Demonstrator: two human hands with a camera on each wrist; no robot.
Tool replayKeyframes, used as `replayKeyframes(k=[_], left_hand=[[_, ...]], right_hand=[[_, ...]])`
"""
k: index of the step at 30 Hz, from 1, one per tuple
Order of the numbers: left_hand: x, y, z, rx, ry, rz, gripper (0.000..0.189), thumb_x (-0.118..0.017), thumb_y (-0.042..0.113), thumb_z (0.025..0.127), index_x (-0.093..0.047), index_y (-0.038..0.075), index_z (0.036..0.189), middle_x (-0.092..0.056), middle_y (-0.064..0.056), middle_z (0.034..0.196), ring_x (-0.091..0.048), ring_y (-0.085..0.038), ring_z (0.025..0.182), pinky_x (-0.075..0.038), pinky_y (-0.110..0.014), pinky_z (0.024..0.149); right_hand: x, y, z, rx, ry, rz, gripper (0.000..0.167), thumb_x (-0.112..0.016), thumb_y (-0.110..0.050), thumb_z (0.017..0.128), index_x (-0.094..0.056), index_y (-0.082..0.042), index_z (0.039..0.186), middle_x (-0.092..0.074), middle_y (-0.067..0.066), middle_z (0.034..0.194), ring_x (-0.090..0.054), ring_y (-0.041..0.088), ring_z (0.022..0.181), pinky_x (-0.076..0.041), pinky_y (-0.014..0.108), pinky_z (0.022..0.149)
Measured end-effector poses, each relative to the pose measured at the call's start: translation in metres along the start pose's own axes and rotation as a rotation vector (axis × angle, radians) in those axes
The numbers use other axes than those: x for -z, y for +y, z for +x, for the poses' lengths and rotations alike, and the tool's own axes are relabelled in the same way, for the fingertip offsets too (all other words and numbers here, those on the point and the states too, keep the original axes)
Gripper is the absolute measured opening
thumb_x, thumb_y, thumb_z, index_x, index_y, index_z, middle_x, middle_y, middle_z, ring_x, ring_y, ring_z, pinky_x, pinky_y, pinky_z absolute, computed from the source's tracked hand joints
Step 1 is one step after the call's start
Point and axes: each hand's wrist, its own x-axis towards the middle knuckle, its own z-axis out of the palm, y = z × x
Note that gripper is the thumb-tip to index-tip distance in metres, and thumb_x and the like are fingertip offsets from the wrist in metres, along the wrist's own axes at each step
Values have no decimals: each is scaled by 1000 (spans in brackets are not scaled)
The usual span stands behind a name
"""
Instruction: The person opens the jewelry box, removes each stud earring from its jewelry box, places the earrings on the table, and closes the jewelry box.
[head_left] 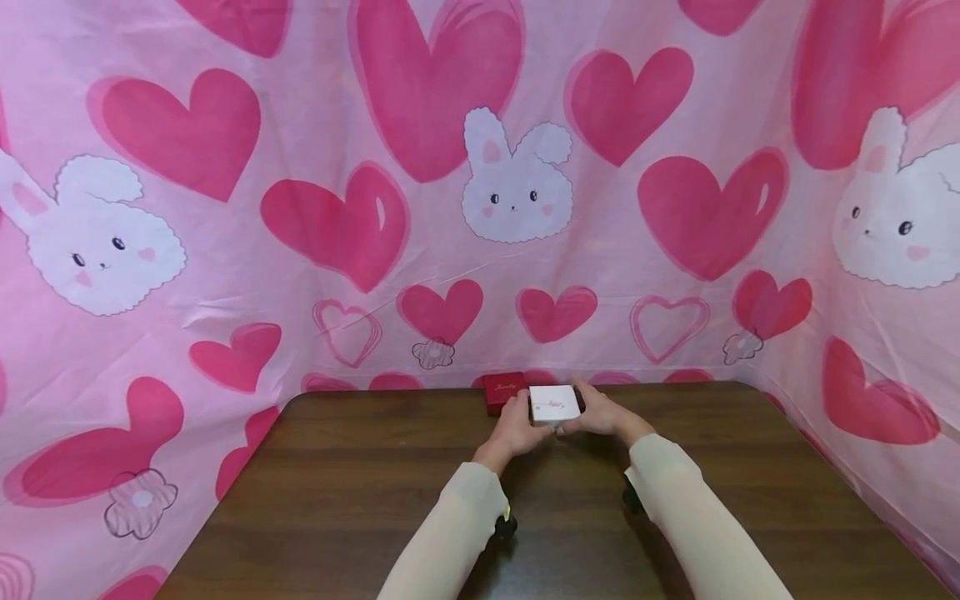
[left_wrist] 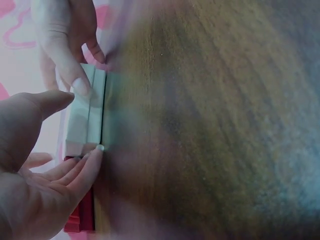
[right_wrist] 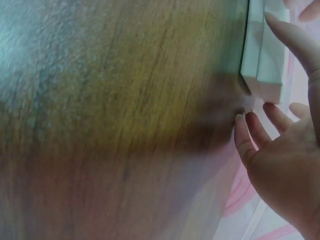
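Note:
A small white box with red lettering on its lid lies near the far edge of the table, between the two hands. My left hand holds its left end; in the left wrist view the fingertips touch the lower corner. From the other side my right hand holds it, and the thumb lies against the front face. In the right wrist view the fingers spread beside the near end of the box. A red box with pale lettering stands just left of the white one.
Dark brown wooden table spreads out before the person. Pink cloth with hearts and rabbit faces hangs behind it and along both sides, close to the table's far edge.

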Motion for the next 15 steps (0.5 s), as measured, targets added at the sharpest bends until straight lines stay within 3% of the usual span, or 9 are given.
replayKeyframes(k=[6,11,15], left_hand=[[1,3,-6,-22,0,-33,70,-84,22,84,-46,-4,137,-59,-18,125,-56,-32,113,-47,-49,104],[1,2,-10,2,-7,-47,70,-85,21,82,-47,-4,137,-61,-18,124,-58,-31,112,-48,-46,103],[1,1,-11,21,0,-93,71,-85,17,81,-46,-3,137,-61,-18,126,-58,-32,114,-48,-46,103]], right_hand=[[-2,-1,-5,11,9,18,99,-91,-20,75,-30,1,150,-48,21,139,-43,39,127,-27,66,114],[-6,-6,-9,43,15,-22,95,-91,-16,73,-35,8,146,-50,23,135,-46,38,122,-30,63,113],[-9,-9,-11,7,20,-55,96,-93,-18,72,-37,10,145,-48,24,134,-46,37,120,-32,60,111]])
